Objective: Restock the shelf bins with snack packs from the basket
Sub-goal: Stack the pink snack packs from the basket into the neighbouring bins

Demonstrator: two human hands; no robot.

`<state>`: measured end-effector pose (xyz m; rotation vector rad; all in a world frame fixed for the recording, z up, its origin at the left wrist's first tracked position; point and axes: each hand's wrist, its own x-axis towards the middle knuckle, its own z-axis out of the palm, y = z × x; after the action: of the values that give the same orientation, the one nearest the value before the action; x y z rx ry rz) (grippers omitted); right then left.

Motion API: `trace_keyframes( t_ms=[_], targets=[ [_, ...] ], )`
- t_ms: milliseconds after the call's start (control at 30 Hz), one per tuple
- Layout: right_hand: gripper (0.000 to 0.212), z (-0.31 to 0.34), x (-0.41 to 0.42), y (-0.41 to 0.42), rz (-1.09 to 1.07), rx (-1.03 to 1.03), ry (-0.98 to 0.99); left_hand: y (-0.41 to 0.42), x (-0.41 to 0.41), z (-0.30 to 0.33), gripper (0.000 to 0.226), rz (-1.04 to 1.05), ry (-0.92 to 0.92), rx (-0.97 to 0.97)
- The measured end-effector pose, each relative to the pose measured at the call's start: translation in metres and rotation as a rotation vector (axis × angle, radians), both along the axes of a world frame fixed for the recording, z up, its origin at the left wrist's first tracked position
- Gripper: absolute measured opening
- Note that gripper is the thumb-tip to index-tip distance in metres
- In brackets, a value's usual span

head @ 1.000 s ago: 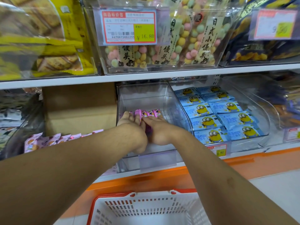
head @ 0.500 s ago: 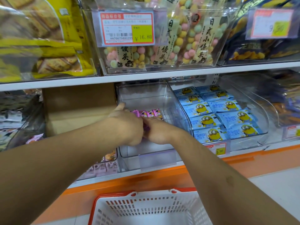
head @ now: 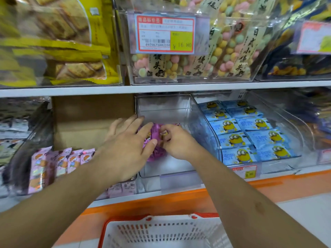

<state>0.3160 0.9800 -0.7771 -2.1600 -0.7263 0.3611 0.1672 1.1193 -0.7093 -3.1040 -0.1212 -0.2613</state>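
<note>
Left hand (head: pixel 125 145): held with fingers spread and fairly straight, laid against the left side of the pink snack packs (head: pixel 155 140); nothing is gripped.
Right hand (head: pixel 176 142): fingers are curled over the right side of the pink snack packs, and a small corner of wrapper is pinched at the fingertips.
Pink snack packs: kept between the two hands, inside the clear middle bin (head: pixel 166 111) on the lower shelf; most of the bundle is hidden by the hands.
Clear middle bin: set between a cardboard box (head: pixel 89 119) and a bin of blue packs (head: pixel 250 133).
Basket (head: pixel 161 231): white with a red rim, seen at the bottom edge below the shelf; its contents cannot be told.
Lower left bin: lighter pink packs (head: pixel 59 163) are stood in a row.
Upper shelf: a red and yellow price tag (head: pixel 164 34) is fixed on a bin of pastel round snacks.
</note>
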Motion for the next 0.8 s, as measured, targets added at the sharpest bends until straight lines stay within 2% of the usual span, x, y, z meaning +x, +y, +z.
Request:
trace_keyframes(
  t_ms=[200,333,500,667,800],
  targets=[
    [0.018,0.007,-0.004,0.009,-0.121,0.05,0.046,0.001,0.002,-0.009,0.068,0.005,-0.047,-0.083],
    [0.023,0.013,-0.006,0.011,-0.201,0.053,0.032,0.004,0.003,-0.01,0.068,-0.004,-0.044,-0.092],
    [0.011,0.018,-0.009,0.007,-0.066,-0.066,-0.072,0.009,0.004,-0.012,0.068,-0.037,-0.053,-0.14],
    [0.031,0.022,-0.01,-0.004,0.03,-0.182,-0.174,0.01,0.004,-0.012,0.066,-0.048,-0.047,-0.186],
    [0.032,0.039,-0.012,-0.009,0.079,-0.214,-0.022,0.011,0.003,-0.011,0.067,-0.055,-0.045,-0.202]
  ],
)
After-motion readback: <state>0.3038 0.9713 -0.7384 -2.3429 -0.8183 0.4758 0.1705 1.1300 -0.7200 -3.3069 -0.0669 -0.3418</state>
